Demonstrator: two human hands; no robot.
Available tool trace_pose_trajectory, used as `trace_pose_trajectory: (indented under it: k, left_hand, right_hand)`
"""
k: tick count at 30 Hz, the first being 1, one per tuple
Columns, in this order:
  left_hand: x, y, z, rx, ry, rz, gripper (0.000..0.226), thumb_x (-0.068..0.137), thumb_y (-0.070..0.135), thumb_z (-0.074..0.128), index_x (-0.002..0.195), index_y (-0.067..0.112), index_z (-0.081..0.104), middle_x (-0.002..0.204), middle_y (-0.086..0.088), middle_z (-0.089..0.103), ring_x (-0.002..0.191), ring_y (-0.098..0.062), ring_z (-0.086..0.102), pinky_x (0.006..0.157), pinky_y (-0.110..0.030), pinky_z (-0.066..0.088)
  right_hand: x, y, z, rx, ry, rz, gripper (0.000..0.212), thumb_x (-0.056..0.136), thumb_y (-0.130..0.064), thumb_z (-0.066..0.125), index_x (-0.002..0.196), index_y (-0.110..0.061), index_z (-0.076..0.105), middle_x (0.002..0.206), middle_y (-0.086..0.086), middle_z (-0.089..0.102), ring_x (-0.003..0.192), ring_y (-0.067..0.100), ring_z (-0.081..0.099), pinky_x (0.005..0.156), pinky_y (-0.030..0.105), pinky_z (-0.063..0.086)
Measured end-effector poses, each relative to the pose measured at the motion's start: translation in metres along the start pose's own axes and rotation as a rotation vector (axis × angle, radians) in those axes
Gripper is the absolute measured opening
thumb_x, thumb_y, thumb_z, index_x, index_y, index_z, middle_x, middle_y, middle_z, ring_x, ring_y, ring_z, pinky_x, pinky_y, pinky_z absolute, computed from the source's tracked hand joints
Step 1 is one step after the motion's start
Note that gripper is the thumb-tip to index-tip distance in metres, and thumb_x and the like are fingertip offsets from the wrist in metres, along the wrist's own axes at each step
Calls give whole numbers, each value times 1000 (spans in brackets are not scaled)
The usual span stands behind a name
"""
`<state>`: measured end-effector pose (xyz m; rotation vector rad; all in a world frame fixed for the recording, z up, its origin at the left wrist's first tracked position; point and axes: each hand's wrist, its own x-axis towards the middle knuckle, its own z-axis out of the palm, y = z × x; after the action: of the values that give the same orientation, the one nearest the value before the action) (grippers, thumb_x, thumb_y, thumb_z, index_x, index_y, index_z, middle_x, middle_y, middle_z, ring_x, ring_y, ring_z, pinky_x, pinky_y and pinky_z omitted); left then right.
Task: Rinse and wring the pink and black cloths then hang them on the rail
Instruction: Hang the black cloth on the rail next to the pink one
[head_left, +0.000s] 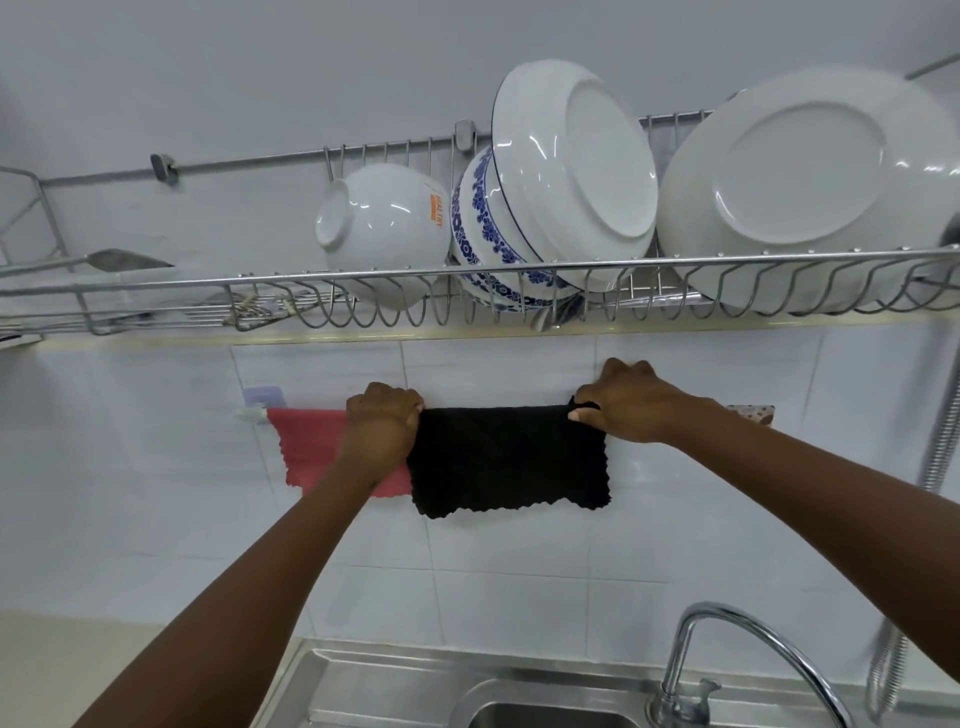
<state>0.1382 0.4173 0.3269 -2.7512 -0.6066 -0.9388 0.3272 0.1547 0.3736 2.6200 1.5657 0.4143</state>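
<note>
Hands first: the left hand (383, 422) is closed over the top left corner of the black cloth (506, 460), and the right hand (626, 408) pinches its top right corner between thumb and fingers, so the two sit well apart with the cloth stretched between them. The cloth is draped over the rail (253, 414) on the tiled wall, above the sink (363, 686) and below the dish rack (467, 283). The pink cloth (311, 447) already hangs just beside it on the left, partly behind the left wrist.

This looks like the closing step, spreading the black cloth flat. Doing it well probably means drawing both corners outward evenly along the rail, keeping the fold level so neither side slips, and leaving the pink cloth undisturbed.

Its long axis runs left to right along the rail; the scalloped free edge points down toward the sink.
</note>
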Motion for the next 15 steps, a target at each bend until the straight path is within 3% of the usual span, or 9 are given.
trace_pose_trajectory:
  k: [3, 5, 9, 11, 13, 15]
  left_hand:
    - [-6, -4, 3, -53, 93, 22, 17, 89, 15, 51, 85, 15, 68, 91, -6, 66, 87, -30, 54, 68, -36, 42]
    - [-9, -3, 2, -50, 117, 40, 18, 87, 15, 51, 89, 16, 69, 91, -5, 66, 86, -29, 56, 68, -36, 43]
    - [-11, -5, 3, -21, 102, 45, 28, 76, 5, 55, 98, 16, 70, 89, -7, 69, 84, -30, 60, 71, -36, 44]
    - [-11, -5, 4, -36, 90, 2, 41, 70, 1, 62, 108, 16, 67, 91, -5, 71, 87, -29, 63, 76, -37, 46]
    - [-11, -5, 4, -9, 63, -4, 36, 67, -1, 62, 98, 17, 67, 82, -2, 69, 82, -26, 63, 69, -33, 43]
    - [-12, -2, 1, 24, 27, 3, 23, 67, 0, 60, 80, 19, 64, 71, 1, 63, 72, -24, 60, 62, -28, 33]
  right_hand:
    - [1, 0, 5, 121, 232, -77, 22, 93, -30, 49, 92, -10, 58, 90, 12, 58, 97, 30, 49, 76, 37, 41]
    - [-3, -2, 7, 102, 192, -63, 26, 94, -34, 48, 92, -11, 59, 94, 9, 59, 99, 26, 48, 76, 36, 40]
    - [-1, -5, 6, -43, 68, 20, 40, 96, -47, 30, 110, -18, 54, 101, 11, 59, 102, 28, 46, 78, 39, 37]
    - [-3, -6, 2, 32, 105, 21, 34, 97, -44, 33, 101, -17, 54, 100, 11, 56, 100, 29, 47, 82, 41, 39]
    - [-4, -4, 0, 24, 102, -6, 33, 97, -41, 34, 87, -19, 55, 99, 6, 55, 101, 28, 46, 81, 41, 39]
    - [-5, -3, -3, -60, 9, 11, 40, 97, -45, 28, 97, -21, 60, 104, 4, 56, 104, 28, 44, 82, 43, 38]
